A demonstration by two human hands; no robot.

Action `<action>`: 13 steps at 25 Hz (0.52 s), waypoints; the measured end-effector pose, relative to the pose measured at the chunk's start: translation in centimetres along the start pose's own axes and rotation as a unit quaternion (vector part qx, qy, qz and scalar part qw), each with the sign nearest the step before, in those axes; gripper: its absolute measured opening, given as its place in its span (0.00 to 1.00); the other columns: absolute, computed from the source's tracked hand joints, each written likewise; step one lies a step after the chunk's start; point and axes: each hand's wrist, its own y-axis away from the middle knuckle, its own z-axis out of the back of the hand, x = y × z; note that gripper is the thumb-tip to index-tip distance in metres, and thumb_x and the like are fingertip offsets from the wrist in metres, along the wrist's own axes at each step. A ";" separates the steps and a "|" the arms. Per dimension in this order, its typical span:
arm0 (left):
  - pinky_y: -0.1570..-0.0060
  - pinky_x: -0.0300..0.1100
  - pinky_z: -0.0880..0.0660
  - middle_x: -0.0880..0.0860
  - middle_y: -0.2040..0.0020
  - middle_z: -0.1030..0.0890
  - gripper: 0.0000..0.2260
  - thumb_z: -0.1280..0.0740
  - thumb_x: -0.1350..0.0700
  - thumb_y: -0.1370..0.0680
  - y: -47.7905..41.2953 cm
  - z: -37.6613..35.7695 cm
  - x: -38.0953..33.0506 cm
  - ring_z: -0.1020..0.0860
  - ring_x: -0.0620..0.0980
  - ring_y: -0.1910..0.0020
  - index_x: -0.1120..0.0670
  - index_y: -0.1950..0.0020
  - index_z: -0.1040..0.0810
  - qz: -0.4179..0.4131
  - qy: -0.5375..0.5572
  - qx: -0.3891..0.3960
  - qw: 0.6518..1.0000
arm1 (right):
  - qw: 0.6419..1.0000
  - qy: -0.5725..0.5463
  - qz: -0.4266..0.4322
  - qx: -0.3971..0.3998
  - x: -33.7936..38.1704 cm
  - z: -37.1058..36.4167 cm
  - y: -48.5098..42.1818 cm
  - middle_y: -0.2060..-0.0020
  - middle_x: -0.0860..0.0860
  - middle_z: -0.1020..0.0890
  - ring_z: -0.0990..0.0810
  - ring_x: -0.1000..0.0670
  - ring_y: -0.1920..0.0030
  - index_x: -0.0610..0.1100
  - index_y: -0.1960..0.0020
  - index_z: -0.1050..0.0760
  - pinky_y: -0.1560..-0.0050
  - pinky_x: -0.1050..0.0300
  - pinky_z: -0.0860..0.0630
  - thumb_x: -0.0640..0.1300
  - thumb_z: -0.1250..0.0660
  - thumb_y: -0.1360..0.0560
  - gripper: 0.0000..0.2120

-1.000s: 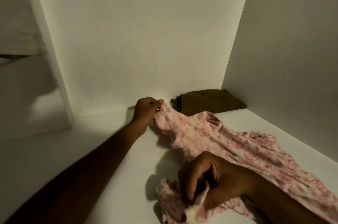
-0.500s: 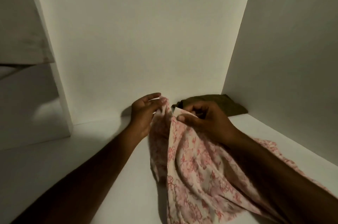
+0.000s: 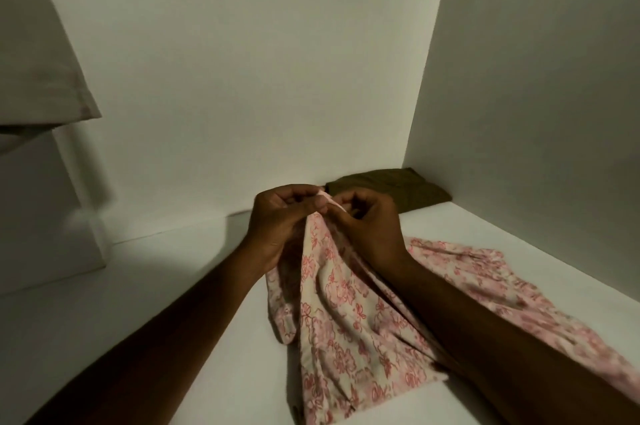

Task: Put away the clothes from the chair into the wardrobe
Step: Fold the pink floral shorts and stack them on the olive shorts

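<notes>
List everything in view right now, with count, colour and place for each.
Floral garment: one, cream with pink print, lying on the shelf from centre to right, top edge lifted.
Olive garment: one, dark olive, folded, back right corner of the shelf.
Shelf: one, white, under both garments.
Back wall: one, white, behind the shelf.
Right wall: one, white, at the shelf's right side.
Beige shape: one, beige, upper left edge; cannot tell what it is.
Left hand: one, centre, pinches the floral garment's top edge.
Right hand: one, centre, beside the left hand, pinches the same edge.
</notes>
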 end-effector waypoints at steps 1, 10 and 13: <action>0.57 0.45 0.20 0.54 0.59 0.14 0.05 0.25 0.58 0.32 0.1 0.0 0.3 0.16 0.53 0.58 0.55 0.57 0.15 -0.009 -0.042 0.000 0.999 | 0.999 0.021 -0.027 0.022 0.6 0.4 0.1 0.62 0.53 0.17 0.18 0.54 0.63 0.50 0.56 0.20 0.60 0.52 0.18 0.55 0.27 0.30 0.10; 0.46 0.51 0.23 0.57 0.52 0.18 0.10 0.29 0.53 0.26 -0.6 1.9 2.8 0.21 0.57 0.50 0.57 0.48 0.19 -0.039 -0.092 -0.168 0.981 | 0.878 0.471 0.010 0.088 2.5 16.7 18.8 0.42 0.67 0.25 0.23 0.60 0.44 0.71 0.35 0.41 0.51 0.62 0.27 0.71 0.45 0.30 0.24; 0.44 0.52 0.24 0.59 0.49 0.19 0.13 0.30 0.51 0.25 -0.4 1.9 3.5 0.20 0.57 0.49 0.58 0.45 0.21 -0.053 -0.118 -0.173 0.976 | 0.881 0.472 -0.024 0.002 0.1 21.3 23.8 0.41 0.63 0.23 0.20 0.53 0.44 0.69 0.39 0.33 0.52 0.49 0.19 0.72 0.45 0.30 0.21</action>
